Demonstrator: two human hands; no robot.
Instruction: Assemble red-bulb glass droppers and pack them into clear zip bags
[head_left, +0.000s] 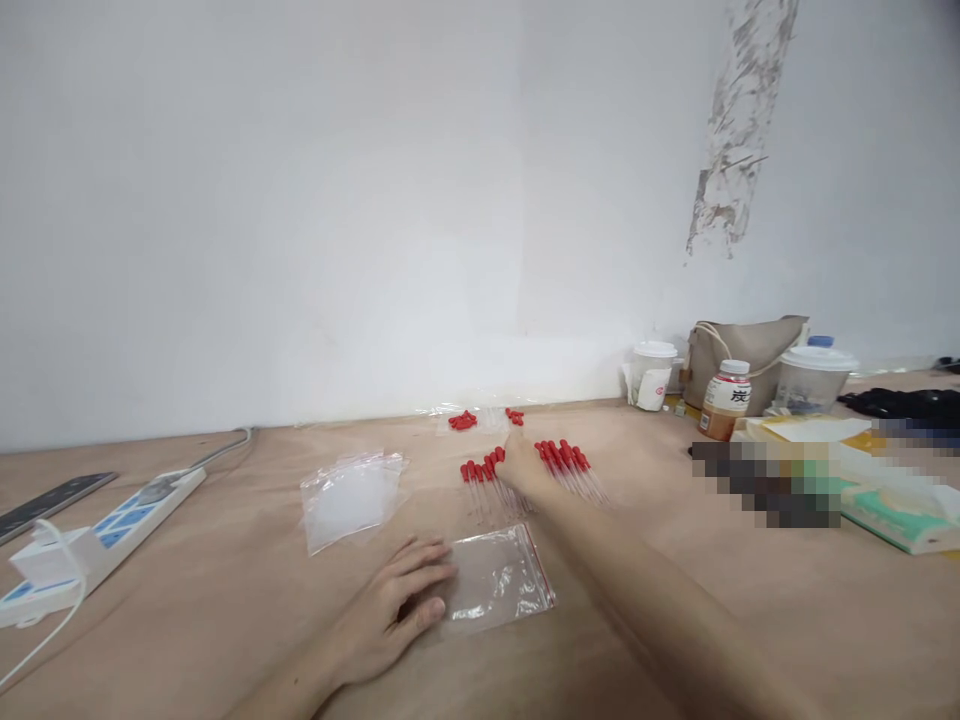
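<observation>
My left hand [409, 600] lies on the table with its fingers spread, the fingertips at the left edge of a clear zip bag [499, 577]. The bag lies flat, its red-lined seal toward the right. Beyond it, my right hand [523, 468] reaches in among glass droppers with red rubber bulbs. One group of droppers [478, 472] is to the left of that hand, and another group [562, 458] to its right. Its fingertips are hidden, so I cannot tell what they grip. Loose red bulbs [463, 421] rest on clear plastic near the wall.
A stack of zip bags [352, 497] lies to the left. Farther left are a power strip [154, 505] with a white charger [60, 565] and a dark flat device [52, 503]. At the right stand a lidded cup [651, 378], a bottle [725, 402] and a grey bag [750, 345].
</observation>
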